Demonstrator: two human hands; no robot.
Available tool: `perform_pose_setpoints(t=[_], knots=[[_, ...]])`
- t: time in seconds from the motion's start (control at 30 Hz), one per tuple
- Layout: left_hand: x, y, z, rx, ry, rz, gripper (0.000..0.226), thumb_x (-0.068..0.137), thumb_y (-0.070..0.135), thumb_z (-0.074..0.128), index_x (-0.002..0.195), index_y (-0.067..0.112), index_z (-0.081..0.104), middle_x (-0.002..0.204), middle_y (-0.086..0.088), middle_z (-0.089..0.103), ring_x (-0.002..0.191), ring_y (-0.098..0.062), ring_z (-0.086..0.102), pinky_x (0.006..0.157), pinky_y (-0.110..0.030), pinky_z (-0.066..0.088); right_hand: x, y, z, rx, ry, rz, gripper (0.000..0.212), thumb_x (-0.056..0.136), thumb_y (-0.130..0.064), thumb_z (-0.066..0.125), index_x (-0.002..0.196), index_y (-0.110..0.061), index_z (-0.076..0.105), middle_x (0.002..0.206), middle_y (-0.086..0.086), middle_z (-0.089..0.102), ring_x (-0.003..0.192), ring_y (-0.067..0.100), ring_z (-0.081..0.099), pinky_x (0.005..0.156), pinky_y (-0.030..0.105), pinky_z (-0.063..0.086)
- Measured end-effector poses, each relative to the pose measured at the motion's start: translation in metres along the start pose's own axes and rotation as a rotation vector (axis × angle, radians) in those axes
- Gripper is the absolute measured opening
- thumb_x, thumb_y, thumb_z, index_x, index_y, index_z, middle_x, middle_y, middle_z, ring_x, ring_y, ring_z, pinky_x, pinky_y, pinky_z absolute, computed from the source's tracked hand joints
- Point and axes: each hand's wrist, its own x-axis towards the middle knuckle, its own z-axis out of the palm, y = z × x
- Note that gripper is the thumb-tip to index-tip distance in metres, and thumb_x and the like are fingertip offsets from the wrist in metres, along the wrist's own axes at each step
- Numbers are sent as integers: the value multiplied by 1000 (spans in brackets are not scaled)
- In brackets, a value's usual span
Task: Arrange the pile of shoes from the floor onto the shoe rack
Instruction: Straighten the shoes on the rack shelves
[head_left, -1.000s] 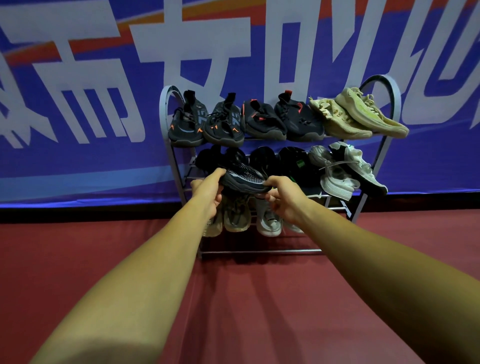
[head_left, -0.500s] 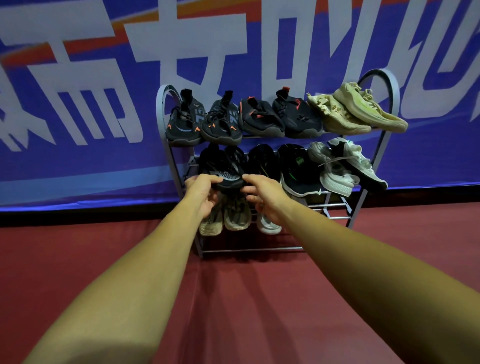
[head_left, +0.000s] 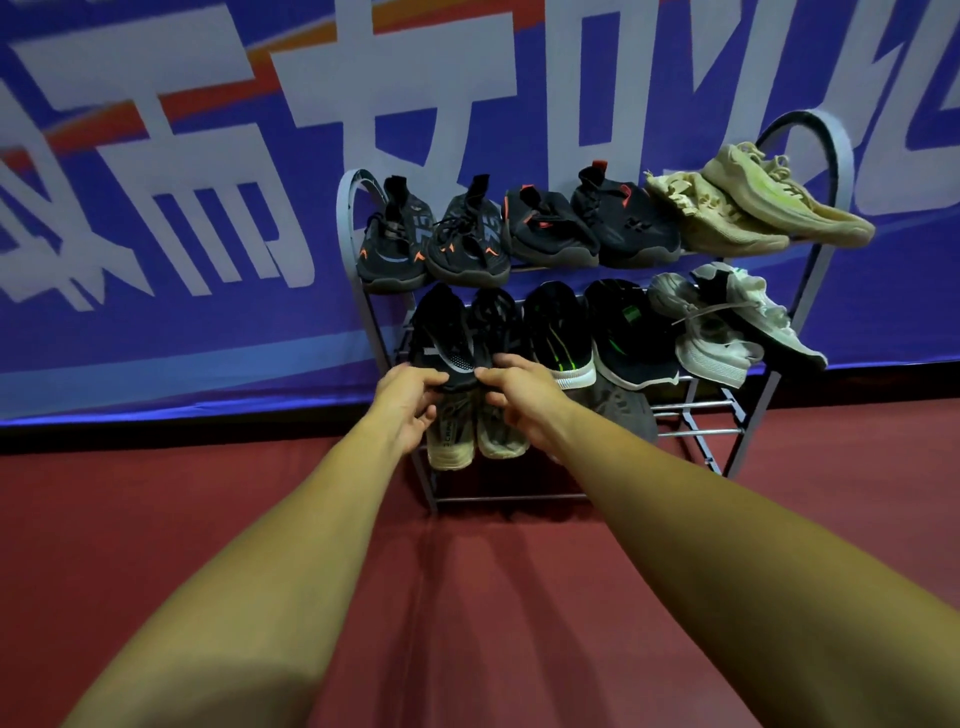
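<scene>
Well, the black shoe (head_left: 445, 332) sits at the left end of the middle shelf of the shoe rack (head_left: 831, 140), toe pointing out toward the person, and both hands meet at that toe. The left hand (head_left: 408, 402) pinches it from the left, thumb on top and fingers curled beneath; the right hand (head_left: 522, 400) grips it from the right in the same way, the 2 thumbs close together; both forearms reach out over the red floor (head_left: 467, 597).

The shoe is black all over, with a dotted grey patch across the toe and a pale stripe along its side (the heel end is too dark to make out); it lies just beside a second black shoe (head_left: 496, 322) on its right. Further along that shelf come 2 black shoes with green marks (head_left: 558, 332) and white soles, then 2 white shoes (head_left: 717, 338) at the right end. The top shelf carries 6 shoes: 2 dark grey shoes (head_left: 431, 244) with orange marks, 2 black shoes with red tabs (head_left: 587, 228), 2 beige shoes (head_left: 727, 218). On the bottom shelf, right below the hands, stand 2 tan shoes (head_left: 449, 439); the rack is grey metal with arched sides, set against a blue banner (head_left: 156, 208) with big white characters.
</scene>
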Motion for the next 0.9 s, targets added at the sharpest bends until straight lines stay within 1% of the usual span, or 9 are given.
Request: perform_pose_setpoints(t=[0.07,0.13,0.23,0.37,0.5,0.6,0.7,0.8,0.9], knots=[[5,-1,-1,1,28,14,23,88,4,63,103,19,57,84,0,64,67,-9,57,54,-22,33,2,0,6,14,13,-18,51,96,-11,66,144,-10,50,118,9,68,66,6,62,45,13,44],[12,-3,-3,-16,68,26,37,88,5,64,121,18,55,88,-1,63,69,-8,57,54,-21,35,3,1,12,-17,34,-30,49,96,-11,67,142,-6,51,113,11,66,61,3,61,39,10,39],[20,-6,-2,-57,132,28,45,89,3,63,132,8,54,104,-9,65,73,-12,59,53,-22,38,5,9,17,-44,49,-48,48,95,-12,68,141,-9,51,114,12,67,73,10,62,39,10,39],[30,-7,-4,-82,156,60,45,92,6,60,136,12,51,122,-12,65,88,-16,61,55,-24,39,13,16,26,-46,57,-65,53,94,-15,70,143,-10,51,119,13,71,95,21,70,74,25,56],[36,-3,-14,-90,146,66,42,95,9,59,135,18,51,129,-9,64,90,-15,60,58,-25,40,19,13,33,-62,36,-36,48,95,-10,67,141,-8,52,116,15,73,69,8,66,51,15,47],[41,-2,-20,-84,122,79,42,96,11,59,135,23,50,126,-4,65,87,-11,61,61,-25,40,27,15,39,-74,34,-11,32,96,-11,66,127,-17,61,116,10,73,86,13,70,64,17,54],[44,-2,-23,-17,92,62,40,95,17,61,133,24,51,123,1,64,102,-13,60,68,-28,43,36,21,44,-88,89,9,44,94,-15,69,138,-14,59,115,9,74,103,23,72,93,35,58],[43,-7,-24,76,76,9,23,90,25,66,111,27,57,110,4,65,96,-13,59,70,-29,42,43,20,49,-162,191,-3,44,90,-16,73,134,-15,63,111,11,74,100,26,73,94,40,58],[44,-10,-23,84,89,6,15,88,22,66,100,26,58,94,3,69,77,-11,58,56,-24,37,45,18,55,-242,308,15,38,85,-21,78,122,-18,70,109,9,74,99,26,71,93,41,58]])
